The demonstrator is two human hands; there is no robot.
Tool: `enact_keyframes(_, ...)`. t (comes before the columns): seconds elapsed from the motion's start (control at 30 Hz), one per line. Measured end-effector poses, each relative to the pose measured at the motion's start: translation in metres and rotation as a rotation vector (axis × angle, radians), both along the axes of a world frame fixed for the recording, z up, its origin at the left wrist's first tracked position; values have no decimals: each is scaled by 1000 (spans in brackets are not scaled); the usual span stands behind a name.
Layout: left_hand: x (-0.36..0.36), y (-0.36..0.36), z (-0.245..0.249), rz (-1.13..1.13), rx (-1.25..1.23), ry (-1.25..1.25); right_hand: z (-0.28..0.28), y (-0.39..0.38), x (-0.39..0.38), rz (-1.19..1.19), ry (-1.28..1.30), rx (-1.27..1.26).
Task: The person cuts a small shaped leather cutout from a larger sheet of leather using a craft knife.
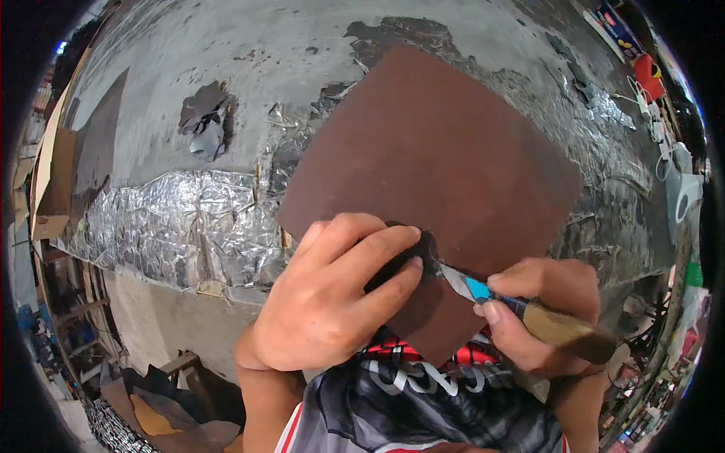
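Observation:
A large brown sheet [423, 151], looking like leather, lies askew on the workbench, its near corner reaching toward my body. My left hand [332, 291] presses a small dark flat piece [396, 275] down onto the sheet, fingers bent over it and covering much of its outline. In my right hand [547, 309] is a knife [559, 330] with a worn brownish handle and blue wrapping near the blade. The blade tip touches the sheet right beside the dark piece's edge. A short dark line, perhaps a cut, runs right from the tip.
The grey workbench [166, 151] has crumpled silvery tape along its front. Dark scraps [208, 121] lie on it to the left. A cardboard box [57, 174] stands at the left edge. White cables [657, 121] and a red object [648, 75] sit at right. Offcuts [162, 411] lie below left.

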State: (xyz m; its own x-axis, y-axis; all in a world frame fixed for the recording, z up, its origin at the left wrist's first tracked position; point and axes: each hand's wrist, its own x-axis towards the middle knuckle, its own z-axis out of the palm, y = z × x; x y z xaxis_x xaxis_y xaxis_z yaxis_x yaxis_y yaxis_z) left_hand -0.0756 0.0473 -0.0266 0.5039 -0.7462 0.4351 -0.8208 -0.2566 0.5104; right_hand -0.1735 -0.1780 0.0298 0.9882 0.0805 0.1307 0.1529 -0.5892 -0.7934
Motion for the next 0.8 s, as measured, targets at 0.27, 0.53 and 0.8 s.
enact_keyframes(0.27, -1, -1, 4, -10, 36, 8, -26, 7, -8, -35, -164, 23)
enact_keyframes(0.53, -1, -3, 3, 4, 25, -15, -27, -1, -6, 26, -149, 18)
enact_keyframes(0.8, -1, -3, 1, 0, 10, -23, -28, 7, -6, -24, -135, -1)
